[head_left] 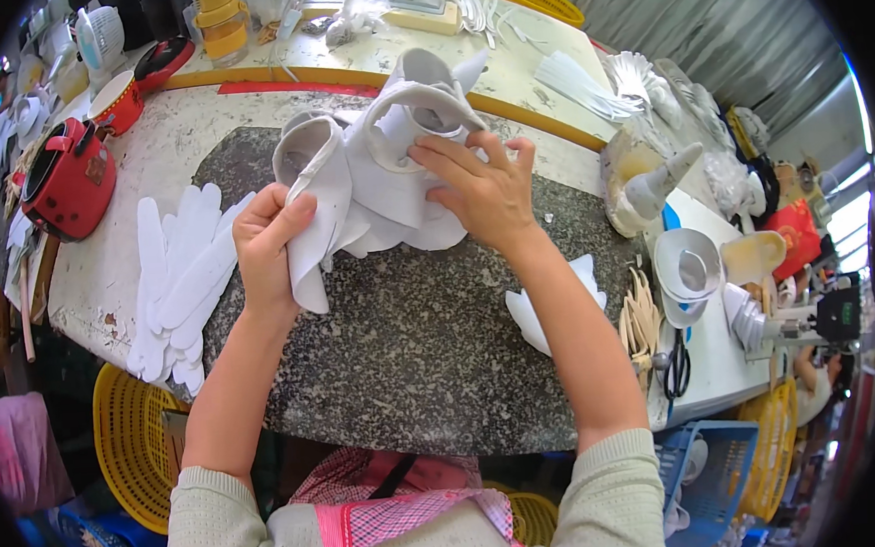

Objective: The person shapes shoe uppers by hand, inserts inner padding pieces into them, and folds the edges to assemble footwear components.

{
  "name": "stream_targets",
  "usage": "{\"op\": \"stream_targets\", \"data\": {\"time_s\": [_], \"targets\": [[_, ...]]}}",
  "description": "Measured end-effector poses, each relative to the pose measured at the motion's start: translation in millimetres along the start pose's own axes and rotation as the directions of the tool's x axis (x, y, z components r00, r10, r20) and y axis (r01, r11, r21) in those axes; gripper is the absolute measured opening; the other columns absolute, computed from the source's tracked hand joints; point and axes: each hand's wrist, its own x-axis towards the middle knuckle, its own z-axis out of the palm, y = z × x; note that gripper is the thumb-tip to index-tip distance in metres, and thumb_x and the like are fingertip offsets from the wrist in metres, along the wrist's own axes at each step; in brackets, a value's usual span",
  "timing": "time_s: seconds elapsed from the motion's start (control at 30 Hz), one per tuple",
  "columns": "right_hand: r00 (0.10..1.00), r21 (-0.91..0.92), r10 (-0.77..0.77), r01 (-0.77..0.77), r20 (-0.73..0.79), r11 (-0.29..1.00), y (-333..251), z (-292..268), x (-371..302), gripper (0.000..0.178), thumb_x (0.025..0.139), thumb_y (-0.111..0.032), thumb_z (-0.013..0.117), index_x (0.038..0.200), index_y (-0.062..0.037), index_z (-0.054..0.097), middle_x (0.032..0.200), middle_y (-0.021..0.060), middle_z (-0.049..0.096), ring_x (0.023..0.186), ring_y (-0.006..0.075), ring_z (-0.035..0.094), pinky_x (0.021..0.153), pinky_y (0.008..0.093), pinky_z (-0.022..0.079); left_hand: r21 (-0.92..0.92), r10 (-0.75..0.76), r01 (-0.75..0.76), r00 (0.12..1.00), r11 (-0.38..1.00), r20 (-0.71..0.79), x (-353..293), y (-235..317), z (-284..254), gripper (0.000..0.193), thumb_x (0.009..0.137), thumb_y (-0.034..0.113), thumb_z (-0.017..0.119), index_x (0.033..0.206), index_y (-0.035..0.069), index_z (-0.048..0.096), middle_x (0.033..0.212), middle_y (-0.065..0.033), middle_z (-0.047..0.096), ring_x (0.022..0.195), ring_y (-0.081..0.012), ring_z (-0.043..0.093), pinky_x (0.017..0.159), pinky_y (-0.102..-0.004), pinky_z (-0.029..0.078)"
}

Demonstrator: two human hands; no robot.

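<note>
My left hand [271, 246] is closed on the edge of a white shoe upper [314, 181], a curled, soft piece with a round opening at its top, thumb in front. Over a second white shoe upper [389, 141] just to the right lies my right hand [482, 185]. Its fingers are bent onto the rim of the opening, with the thumb lower down against the side. More white pieces lie bunched behind and beneath both uppers, partly hidden. A pile of flat white sole-shaped pieces [191, 263] lies to the left of my left hand.
Under my arms is a dark speckled slab [393, 356]. A loose white piece [530, 318] sits by my right forearm. At right are black-handled scissors [676, 367], a stack of white cups [687, 263] and tan strips [640, 311]. A red pot [69, 181] stands left; yellow baskets [132, 443] sit below.
</note>
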Motion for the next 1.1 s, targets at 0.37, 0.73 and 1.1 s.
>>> {"op": "stream_targets", "data": {"time_s": [0.37, 0.73, 1.1], "targets": [[0.986, -0.172, 0.132, -0.114, 0.099, 0.978, 70, -22, -49, 0.053, 0.061, -0.018, 0.077, 0.111, -0.0259, 0.062, 0.116, -0.0139, 0.058, 0.1, 0.0164, 0.048, 0.082, 0.04, 0.031, -0.563, 0.442, -0.191, 0.824, 0.804, 0.353, -8, 76, -82, 0.026, 0.091, 0.03, 0.046, 0.084, 0.006, 0.054, 0.058, -0.0035, 0.048, 0.06, -0.0136, 0.044, 0.078, -0.033, 0.046], [0.97, 0.181, 0.242, -0.244, 0.03, 0.953, -14, -50, -60, 0.039, 0.071, -0.012, 0.071, 0.109, -0.0106, 0.063, 0.112, 0.0062, 0.061, 0.116, 0.0259, 0.048, 0.096, 0.0408, 0.034, 0.786, -0.248, -0.239, 0.862, 0.57, 0.441, -92, 29, 21, 0.048, 0.085, 0.013, 0.06, 0.124, -0.007, 0.042, 0.102, -0.0191, 0.055, 0.097, -0.027, 0.056, 0.081, -0.0353, 0.046], [0.818, 0.109, 0.454, -0.518, 0.353, 0.849, 37, -84, -159, 0.034, 0.075, -0.016, 0.066, 0.108, -0.0105, 0.061, 0.105, 0.0062, 0.062, 0.098, 0.0269, 0.055, 0.084, 0.0375, 0.045, 0.63, -0.092, -0.768, 0.64, -0.115, 0.763, -92, -15, -3, 0.027, 0.072, 0.017, 0.071, 0.093, 0.002, 0.062, 0.083, -0.008, 0.057, 0.077, -0.0254, 0.057, 0.069, -0.0358, 0.046]]}}
